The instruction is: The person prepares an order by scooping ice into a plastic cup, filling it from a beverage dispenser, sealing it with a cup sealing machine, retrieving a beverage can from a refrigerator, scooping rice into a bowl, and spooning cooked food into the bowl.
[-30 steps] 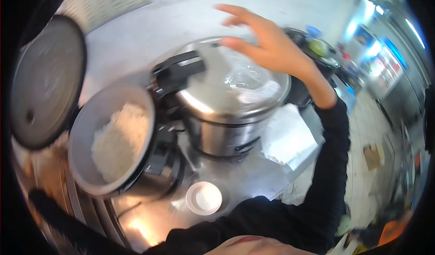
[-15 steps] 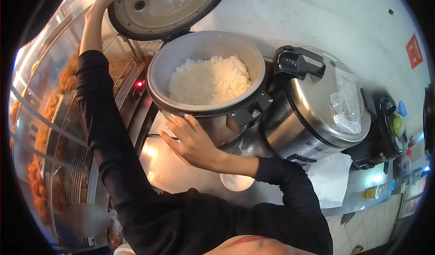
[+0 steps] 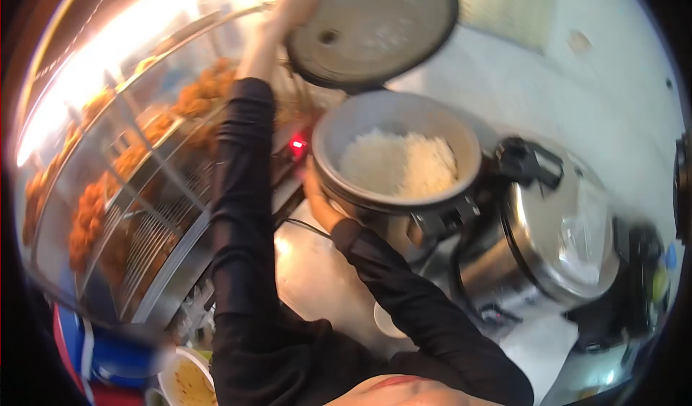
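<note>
A rice cooker (image 3: 371, 215) stands with its lid (image 3: 375, 31) raised, and white rice (image 3: 400, 164) fills part of its grey inner pot (image 3: 404, 110). My left hand (image 3: 303, 6) is up at the lid's left edge, closed on it; its fingertips are blurred. Against the cooker's left side, just below the rim, my right hand (image 3: 321, 200) grips the outer wall, with some fingers hidden by the cooker. The black latch (image 3: 443, 218) at the cooker's front is untouched.
A second, closed steel rice cooker (image 3: 548, 240) is to the right with a clear plastic bag (image 3: 580, 240) on top. Fried food fills a glass display case (image 3: 155, 190) at left. A white bowl (image 3: 389, 321) sits on the steel counter (image 3: 310, 283); a tub (image 3: 184, 377) is lower left.
My view has swung left, so the cookers appear farther right and lower. My right hand has gone from in front of the cooker to its left side. The lid remains raised.
</note>
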A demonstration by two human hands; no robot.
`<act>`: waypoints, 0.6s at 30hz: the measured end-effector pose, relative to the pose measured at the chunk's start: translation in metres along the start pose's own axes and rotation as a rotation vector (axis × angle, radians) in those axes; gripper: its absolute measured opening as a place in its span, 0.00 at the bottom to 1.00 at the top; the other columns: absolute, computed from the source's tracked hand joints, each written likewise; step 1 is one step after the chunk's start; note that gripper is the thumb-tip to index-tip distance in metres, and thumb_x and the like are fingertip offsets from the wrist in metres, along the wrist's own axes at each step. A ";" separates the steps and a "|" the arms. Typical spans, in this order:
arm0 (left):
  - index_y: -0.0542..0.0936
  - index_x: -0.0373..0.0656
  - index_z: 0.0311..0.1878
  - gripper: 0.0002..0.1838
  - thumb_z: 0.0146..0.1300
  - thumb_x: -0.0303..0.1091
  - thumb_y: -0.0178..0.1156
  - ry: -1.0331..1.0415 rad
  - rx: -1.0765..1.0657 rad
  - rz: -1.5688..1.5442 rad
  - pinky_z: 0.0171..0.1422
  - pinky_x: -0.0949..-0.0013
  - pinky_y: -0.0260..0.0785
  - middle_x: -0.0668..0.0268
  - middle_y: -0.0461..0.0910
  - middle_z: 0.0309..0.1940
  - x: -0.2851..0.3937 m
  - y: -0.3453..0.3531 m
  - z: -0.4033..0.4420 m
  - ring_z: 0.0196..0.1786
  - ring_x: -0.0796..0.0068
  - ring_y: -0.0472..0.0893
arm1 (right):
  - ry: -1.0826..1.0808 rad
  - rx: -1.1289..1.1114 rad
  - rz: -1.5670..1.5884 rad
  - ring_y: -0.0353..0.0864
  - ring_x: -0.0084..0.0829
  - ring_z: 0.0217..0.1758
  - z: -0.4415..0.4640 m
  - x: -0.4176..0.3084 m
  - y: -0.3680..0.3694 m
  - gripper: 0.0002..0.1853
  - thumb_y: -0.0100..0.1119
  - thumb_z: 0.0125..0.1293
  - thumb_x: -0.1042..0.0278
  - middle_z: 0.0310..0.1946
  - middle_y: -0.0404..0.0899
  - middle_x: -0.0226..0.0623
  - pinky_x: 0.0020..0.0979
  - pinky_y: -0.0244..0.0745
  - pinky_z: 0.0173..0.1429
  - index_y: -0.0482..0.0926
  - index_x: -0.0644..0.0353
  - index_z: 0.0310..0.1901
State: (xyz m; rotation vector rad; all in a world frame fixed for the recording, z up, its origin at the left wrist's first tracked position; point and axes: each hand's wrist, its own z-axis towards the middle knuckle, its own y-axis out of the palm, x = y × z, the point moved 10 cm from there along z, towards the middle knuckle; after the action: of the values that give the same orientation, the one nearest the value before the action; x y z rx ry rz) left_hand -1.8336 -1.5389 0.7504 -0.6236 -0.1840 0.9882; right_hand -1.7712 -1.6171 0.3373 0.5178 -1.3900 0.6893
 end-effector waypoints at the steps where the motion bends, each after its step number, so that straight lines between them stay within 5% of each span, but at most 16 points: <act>1: 0.57 0.49 0.58 0.20 0.61 0.38 0.39 0.019 -0.035 0.186 0.53 0.62 0.61 0.53 0.62 0.52 -0.003 0.000 -0.003 0.49 0.59 0.69 | 0.043 -0.133 -0.170 0.56 0.42 0.58 -0.013 0.022 0.011 0.21 0.45 0.58 0.61 0.54 0.61 0.39 0.49 0.42 0.62 0.66 0.63 0.51; 2: 0.61 0.48 0.55 0.19 0.60 0.36 0.39 0.017 -0.082 0.375 0.50 0.62 0.63 0.54 0.68 0.47 0.000 0.011 0.001 0.44 0.62 0.73 | 0.072 -0.231 -0.231 0.53 0.44 0.59 0.006 -0.002 0.024 0.22 0.47 0.56 0.62 0.56 0.59 0.40 0.52 0.38 0.62 0.65 0.63 0.51; 4: 0.65 0.51 0.52 0.17 0.60 0.41 0.41 0.259 0.301 0.371 0.47 0.60 0.64 0.50 0.74 0.34 0.035 -0.023 -0.017 0.41 0.58 0.74 | -0.136 -0.283 -0.319 0.49 0.46 0.62 -0.004 -0.003 0.024 0.24 0.47 0.55 0.65 0.57 0.56 0.39 0.57 0.37 0.61 0.62 0.60 0.54; 5: 0.63 0.54 0.54 0.20 0.58 0.45 0.42 -0.103 0.095 0.102 0.49 0.59 0.63 0.49 0.72 0.38 0.012 -0.018 -0.014 0.43 0.55 0.73 | -0.137 -0.115 0.054 0.49 0.47 0.62 -0.014 -0.004 -0.001 0.26 0.48 0.55 0.61 0.58 0.55 0.39 0.58 0.37 0.60 0.60 0.60 0.55; 6: 0.61 0.55 0.55 0.22 0.58 0.49 0.41 -0.290 0.062 -0.030 0.50 0.58 0.62 0.48 0.71 0.40 0.014 -0.029 -0.023 0.45 0.52 0.71 | -0.105 -0.122 -0.061 0.45 0.44 0.64 -0.013 -0.008 0.002 0.33 0.56 0.48 0.56 0.59 0.54 0.38 0.56 0.37 0.61 0.59 0.56 0.57; 10: 0.60 0.55 0.56 0.22 0.60 0.49 0.38 -0.282 0.107 0.056 0.47 0.58 0.64 0.47 0.72 0.37 0.022 -0.047 -0.036 0.43 0.50 0.72 | -0.090 -0.014 0.034 0.48 0.44 0.63 -0.008 -0.045 0.000 0.30 0.52 0.51 0.58 0.59 0.54 0.38 0.57 0.37 0.60 0.59 0.55 0.57; 12: 0.60 0.55 0.56 0.23 0.59 0.51 0.38 -0.322 0.098 0.081 0.47 0.58 0.64 0.47 0.72 0.38 0.026 -0.053 -0.040 0.43 0.50 0.72 | -0.208 -0.088 -0.131 0.48 0.44 0.63 -0.055 0.003 -0.013 0.29 0.50 0.53 0.60 0.59 0.54 0.38 0.56 0.37 0.61 0.57 0.58 0.57; 14: 0.60 0.55 0.56 0.24 0.58 0.54 0.37 -0.358 0.079 0.114 0.47 0.59 0.64 0.47 0.72 0.38 0.027 -0.060 -0.043 0.43 0.51 0.72 | -0.090 0.162 0.295 0.48 0.45 0.63 -0.017 -0.095 -0.003 0.31 0.51 0.53 0.59 0.59 0.54 0.39 0.55 0.36 0.62 0.57 0.61 0.57; 15: 0.60 0.55 0.56 0.24 0.58 0.54 0.37 -0.384 0.076 0.125 0.47 0.59 0.64 0.47 0.72 0.38 0.027 -0.064 -0.045 0.43 0.51 0.72 | 0.219 0.230 -0.315 0.47 0.45 0.63 0.011 -0.150 0.010 0.32 0.51 0.52 0.60 0.59 0.53 0.40 0.54 0.36 0.62 0.56 0.62 0.57; 16: 0.61 0.55 0.55 0.24 0.58 0.54 0.37 -0.415 0.065 0.115 0.47 0.59 0.64 0.48 0.72 0.38 0.028 -0.066 -0.045 0.43 0.53 0.73 | -0.071 0.166 0.236 0.45 0.44 0.64 -0.044 -0.083 -0.007 0.30 0.45 0.55 0.58 0.60 0.50 0.42 0.53 0.33 0.63 0.54 0.62 0.58; 18: 0.61 0.55 0.55 0.24 0.58 0.54 0.36 -0.454 0.060 0.117 0.47 0.60 0.64 0.49 0.73 0.38 0.023 -0.071 -0.043 0.43 0.54 0.73 | -0.089 0.227 0.490 0.43 0.44 0.64 -0.067 -0.070 -0.018 0.28 0.36 0.58 0.55 0.61 0.47 0.42 0.52 0.29 0.63 0.52 0.61 0.59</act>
State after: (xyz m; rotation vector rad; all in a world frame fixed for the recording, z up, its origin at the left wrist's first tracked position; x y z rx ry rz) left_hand -1.7512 -1.5654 0.7526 -0.3506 -0.5207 1.2359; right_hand -1.7144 -1.5925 0.2607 0.3876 -1.5473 1.2425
